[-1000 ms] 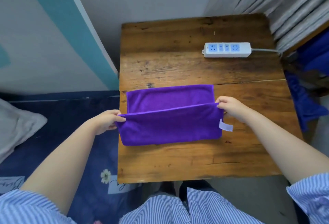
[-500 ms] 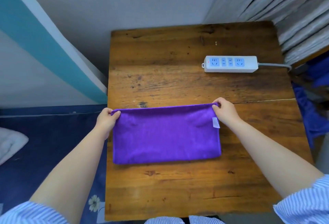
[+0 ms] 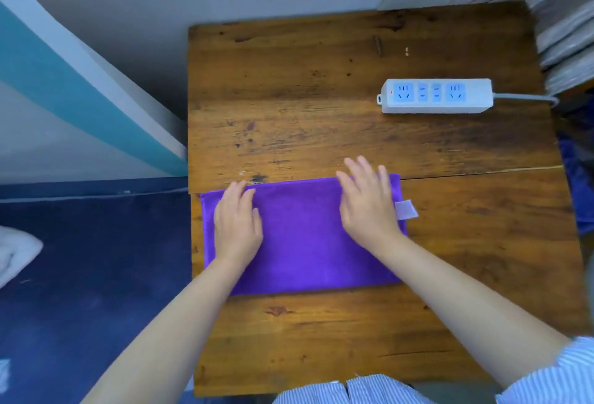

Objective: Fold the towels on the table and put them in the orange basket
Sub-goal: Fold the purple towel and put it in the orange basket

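Note:
A purple towel (image 3: 305, 239) lies folded into a long rectangle on the wooden table (image 3: 353, 133), near its left front part. A small white label (image 3: 406, 209) sticks out at the towel's right edge. My left hand (image 3: 236, 223) rests flat on the towel's left part, fingers apart and pointing away from me. My right hand (image 3: 366, 201) lies flat on the towel's right part, fingertips reaching just past its far edge. Neither hand grips the cloth. No orange basket is in view.
A white power strip (image 3: 437, 95) with blue sockets lies at the table's back right, its cable running off to the right. A dark blue bed cover (image 3: 96, 275) lies to the left, with a white cloth (image 3: 16, 252) on it. Blue fabric (image 3: 578, 185) hangs at the right.
The near edge was carried over onto the far edge, folding the towel in half. Both hands then let go of the corners and now lie flat on top of it.

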`<move>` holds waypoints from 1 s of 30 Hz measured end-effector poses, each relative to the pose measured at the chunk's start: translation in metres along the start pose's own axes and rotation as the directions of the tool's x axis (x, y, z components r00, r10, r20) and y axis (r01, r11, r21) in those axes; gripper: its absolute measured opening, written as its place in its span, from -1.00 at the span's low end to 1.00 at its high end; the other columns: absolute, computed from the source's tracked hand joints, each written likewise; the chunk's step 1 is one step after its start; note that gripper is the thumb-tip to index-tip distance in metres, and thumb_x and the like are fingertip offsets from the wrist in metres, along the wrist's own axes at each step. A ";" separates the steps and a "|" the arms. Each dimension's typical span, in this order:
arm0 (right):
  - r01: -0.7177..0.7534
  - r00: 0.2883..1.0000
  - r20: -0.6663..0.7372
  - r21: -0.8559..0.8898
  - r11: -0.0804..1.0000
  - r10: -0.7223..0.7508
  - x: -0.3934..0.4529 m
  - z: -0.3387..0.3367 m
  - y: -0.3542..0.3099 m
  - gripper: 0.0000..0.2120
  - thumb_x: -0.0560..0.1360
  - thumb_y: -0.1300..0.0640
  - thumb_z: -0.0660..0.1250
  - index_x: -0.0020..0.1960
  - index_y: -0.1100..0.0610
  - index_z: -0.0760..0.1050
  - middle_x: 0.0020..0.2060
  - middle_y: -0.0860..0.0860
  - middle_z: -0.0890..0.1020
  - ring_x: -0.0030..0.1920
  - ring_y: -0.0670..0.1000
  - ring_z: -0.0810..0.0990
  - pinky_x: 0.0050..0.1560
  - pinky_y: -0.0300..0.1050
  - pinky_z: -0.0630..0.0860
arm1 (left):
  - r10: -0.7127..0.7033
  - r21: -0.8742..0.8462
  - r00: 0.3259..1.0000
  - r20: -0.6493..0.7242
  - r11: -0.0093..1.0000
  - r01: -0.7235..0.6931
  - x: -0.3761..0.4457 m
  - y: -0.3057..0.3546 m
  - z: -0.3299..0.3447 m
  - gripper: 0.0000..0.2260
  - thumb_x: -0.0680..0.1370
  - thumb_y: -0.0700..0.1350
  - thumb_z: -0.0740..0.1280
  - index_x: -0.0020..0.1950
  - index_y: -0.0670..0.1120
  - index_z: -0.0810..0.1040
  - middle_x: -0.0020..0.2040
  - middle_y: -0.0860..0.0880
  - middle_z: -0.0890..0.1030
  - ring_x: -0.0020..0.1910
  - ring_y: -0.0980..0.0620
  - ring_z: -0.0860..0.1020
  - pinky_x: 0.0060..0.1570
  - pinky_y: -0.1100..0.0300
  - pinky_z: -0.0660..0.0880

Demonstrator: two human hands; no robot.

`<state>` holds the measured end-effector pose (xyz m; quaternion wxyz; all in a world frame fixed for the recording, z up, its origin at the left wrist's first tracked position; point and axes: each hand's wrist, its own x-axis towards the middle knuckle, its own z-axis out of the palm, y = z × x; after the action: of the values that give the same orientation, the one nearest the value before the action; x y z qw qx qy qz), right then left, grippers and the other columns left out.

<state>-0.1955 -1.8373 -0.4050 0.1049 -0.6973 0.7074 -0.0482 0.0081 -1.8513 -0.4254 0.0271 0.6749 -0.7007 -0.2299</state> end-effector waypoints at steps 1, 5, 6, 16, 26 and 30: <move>0.059 0.995 0.085 -0.029 0.998 -0.056 -0.003 0.010 -0.015 -0.59 0.34 0.19 0.10 0.07 0.20 0.59 0.13 0.16 0.62 0.21 0.18 0.54 0.08 0.33 0.44 | 0.041 0.026 0.996 0.078 0.999 -0.044 -0.003 0.006 0.008 -0.70 0.49 -0.23 0.20 0.17 -0.31 0.54 0.25 -0.27 0.53 0.28 -0.28 0.47 0.22 -0.15 0.41; 0.124 0.930 0.359 -0.105 0.987 -0.079 -0.007 0.042 -0.043 -0.53 0.38 -0.03 0.03 0.13 0.01 0.58 0.19 0.01 0.59 0.20 0.06 0.57 0.10 0.22 0.49 | 0.051 0.182 0.969 0.242 0.979 -0.097 -0.004 0.006 0.026 -0.48 0.49 0.02 0.02 0.29 -0.21 0.49 0.33 -0.21 0.48 0.33 -0.23 0.44 0.24 -0.20 0.37; 0.128 0.924 0.376 -0.122 0.984 -0.074 -0.007 0.050 -0.040 -0.52 0.38 -0.05 0.03 0.15 -0.01 0.57 0.21 0.00 0.58 0.20 0.05 0.57 0.12 0.19 0.49 | 0.043 0.195 0.969 0.243 0.976 -0.092 -0.003 -0.001 0.030 -0.43 0.49 0.07 -0.03 0.37 -0.17 0.42 0.40 -0.18 0.40 0.40 -0.21 0.34 0.34 -0.16 0.27; -0.085 0.958 0.272 -0.046 0.995 0.094 -0.017 0.043 0.034 -0.43 0.45 -0.03 -0.01 0.34 0.23 0.37 0.36 0.23 0.38 0.37 0.30 0.34 0.34 0.22 0.23 | -0.125 0.203 0.982 0.145 0.975 0.094 -0.012 -0.070 0.014 -0.34 0.47 0.17 -0.04 0.51 -0.13 0.12 0.55 -0.12 0.04 0.54 -0.13 -0.03 0.47 -0.09 -0.05; 0.063 0.967 0.252 -0.151 0.987 -0.024 -0.096 0.049 -0.013 -0.51 0.41 -0.02 0.07 0.26 0.15 0.43 0.25 0.16 0.53 0.30 0.19 0.42 0.22 0.17 0.42 | 0.052 0.288 0.966 0.252 0.949 -0.127 -0.081 -0.043 0.028 -0.45 0.46 0.07 0.08 0.26 -0.27 0.50 0.28 -0.27 0.51 0.25 -0.30 0.49 0.14 -0.24 0.40; 0.019 0.962 0.270 -0.207 0.978 0.038 -0.116 0.056 0.022 -0.53 0.43 -0.02 0.04 0.29 0.13 0.32 0.23 0.17 0.54 0.31 0.17 0.30 0.27 0.09 0.16 | 0.050 0.318 0.966 0.255 0.939 -0.133 -0.088 -0.068 0.035 -0.41 0.46 0.10 0.04 0.29 -0.27 0.47 0.31 -0.26 0.48 0.29 -0.27 0.46 0.20 -0.20 0.39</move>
<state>-0.2042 -1.7166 -0.4548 0.1284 -0.7009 0.6908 0.1229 0.0671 -1.7561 -0.4567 -0.1623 0.6029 -0.7582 -0.1879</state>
